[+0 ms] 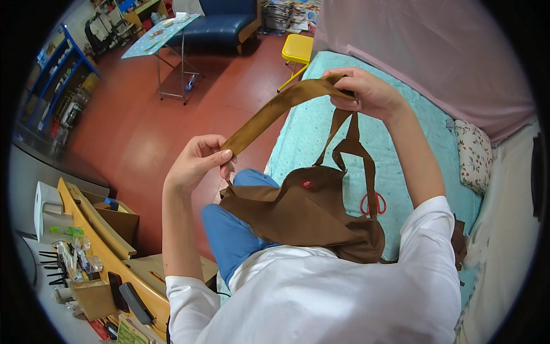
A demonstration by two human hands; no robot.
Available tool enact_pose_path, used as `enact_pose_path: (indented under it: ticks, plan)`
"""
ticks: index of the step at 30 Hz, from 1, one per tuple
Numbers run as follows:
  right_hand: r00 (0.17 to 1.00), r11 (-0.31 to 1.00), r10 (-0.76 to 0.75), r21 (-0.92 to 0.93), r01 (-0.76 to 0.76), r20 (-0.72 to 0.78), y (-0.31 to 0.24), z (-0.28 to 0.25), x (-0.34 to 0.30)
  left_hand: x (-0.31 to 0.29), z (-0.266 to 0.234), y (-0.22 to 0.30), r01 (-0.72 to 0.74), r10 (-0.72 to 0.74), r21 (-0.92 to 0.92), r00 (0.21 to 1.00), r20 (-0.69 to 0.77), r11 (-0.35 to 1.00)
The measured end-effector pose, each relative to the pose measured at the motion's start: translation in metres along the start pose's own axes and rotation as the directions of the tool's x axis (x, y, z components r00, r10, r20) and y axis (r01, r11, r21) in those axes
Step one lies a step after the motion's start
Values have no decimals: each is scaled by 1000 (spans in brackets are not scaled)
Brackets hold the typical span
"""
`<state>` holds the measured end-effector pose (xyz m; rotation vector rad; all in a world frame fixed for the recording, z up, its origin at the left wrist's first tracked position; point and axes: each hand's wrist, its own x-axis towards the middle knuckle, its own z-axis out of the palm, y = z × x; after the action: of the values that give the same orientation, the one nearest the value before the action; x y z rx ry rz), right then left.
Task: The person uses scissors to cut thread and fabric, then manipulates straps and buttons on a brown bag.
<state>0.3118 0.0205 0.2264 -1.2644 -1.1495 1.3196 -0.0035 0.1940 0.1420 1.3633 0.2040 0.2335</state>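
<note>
My left hand (pixel 197 162) pinches one end of a wide brown fabric strap (pixel 278 109) between thumb and fingers. At the other end, my right hand (pixel 369 94) is closed on the strap, which arches between the two hands. Brown cloth (pixel 309 215) with a small round red badge (pixel 307 184) lies across my lap; I cannot tell whether it is an apron or a bag. Below my right hand, narrower brown straps (pixel 356 148) hang down to the cloth. Behind one of them, the red handles of scissors (pixel 383 203) show on the bed.
I sit at the edge of a bed with a turquoise cover (pixel 286 149). A flowered pillow (pixel 473 156) lies at right. Ahead are a yellow folding stool (pixel 298 49), a folding table (pixel 157 39) and a blue sofa (pixel 220 26). A cluttered wooden desk (pixel 123 269) stands at left.
</note>
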Motion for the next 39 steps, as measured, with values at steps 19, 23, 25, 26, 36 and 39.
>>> enact_pose_path:
  ticks: [19,23,25,26,36,39]
  plan:
    - [999,995,52,82,-52,7,6,38,-7,3,57,23,-58,53,-87,997,-58,995]
    - [990,989,129,63,-132,48,37,38,-5,2,61,-3,-56,23,-200,986,-163,978]
    - [989,989,148,-18,-148,-17,69,49,-11,-9,63,-16,-23,-32,-263,979,-203,964]
    - [975,975,221,-22,-221,2,83,56,-15,-16,65,-26,1,-64,-282,975,-214,959]
    - [993,992,-90,-94,83,-75,160,128,-53,-47,88,-91,171,-182,-68,957,-227,983]
    - [993,993,-51,-107,40,-104,166,149,-47,-46,85,-100,181,-185,-39,965,-185,983]
